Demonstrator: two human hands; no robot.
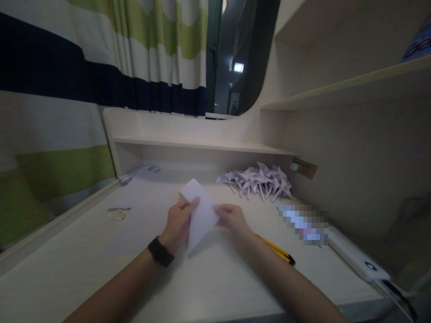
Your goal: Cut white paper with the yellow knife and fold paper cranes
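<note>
The left hand (178, 224), fingers curled, pinches the white paper (204, 217) above the desk (215, 287); the right hand (234, 217), nearly closed, grips its right edge. The right forearm (269, 271) partly hides a yellow-and-black item (274, 248).

Left grip (178, 224), right grip (234, 217) pinching white sheet (204, 217); paper pinwheels (251, 178) heaped toward desk (208, 287) back.

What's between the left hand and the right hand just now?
The white paper, gripped by the left hand, with the right hand's fingertips at its edge. The head view shows it.
</note>
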